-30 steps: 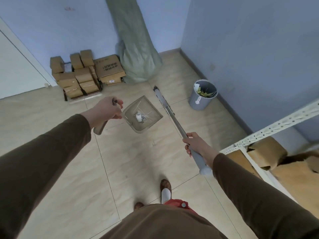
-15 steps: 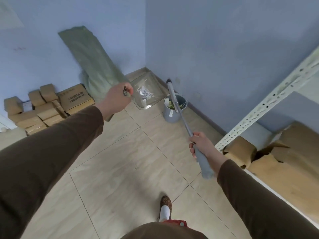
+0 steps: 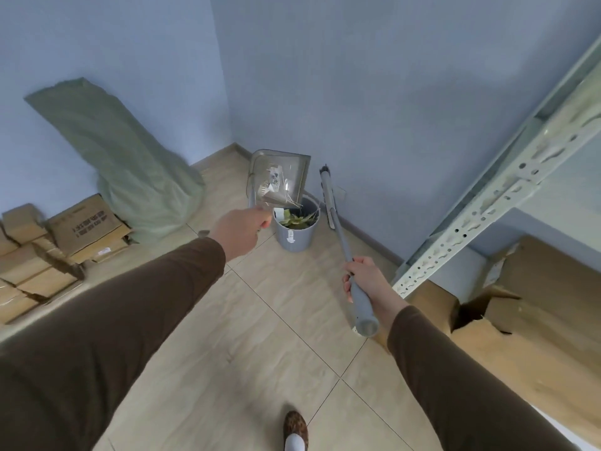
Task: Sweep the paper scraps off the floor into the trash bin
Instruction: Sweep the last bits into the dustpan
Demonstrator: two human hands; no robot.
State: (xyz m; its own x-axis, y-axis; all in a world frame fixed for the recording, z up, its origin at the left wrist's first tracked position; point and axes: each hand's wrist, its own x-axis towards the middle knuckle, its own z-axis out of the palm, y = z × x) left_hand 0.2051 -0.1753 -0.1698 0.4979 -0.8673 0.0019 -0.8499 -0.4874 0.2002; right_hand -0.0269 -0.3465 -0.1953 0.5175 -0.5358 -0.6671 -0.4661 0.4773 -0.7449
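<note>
Paper scraps (image 3: 272, 187), white and crumpled, sit inside a clear plastic dustpan (image 3: 279, 180) just above the centre of the frame. They look feather-light and loose, likely to slide or flutter out once the pan tips, so they are best carried by the pan, not by fingers. The dustpan is see-through, tilted steeply with its open lip pointing down toward a grey trash bin (image 3: 296, 230) directly beneath it. A few thin strands hang from the lip over the bin's mouth. The bin already holds green leafy waste and something white. The left hand (image 3: 243, 230), at centre frame, is curled tightly around the dustpan's handle, which looks stiff and easy to grip. The right hand (image 3: 366, 280), right of centre, is wrapped around the grey handle of a broom (image 3: 335, 216) whose head points up toward the blue wall beside the bin. Both arms wear brown sleeves. Pale tiled floor fills the lower frame. A green sack (image 3: 120, 157) leans in the upper left, with cardboard boxes (image 3: 58, 236) at the left edge, and metal shelving (image 3: 507, 190) runs along the right
</note>
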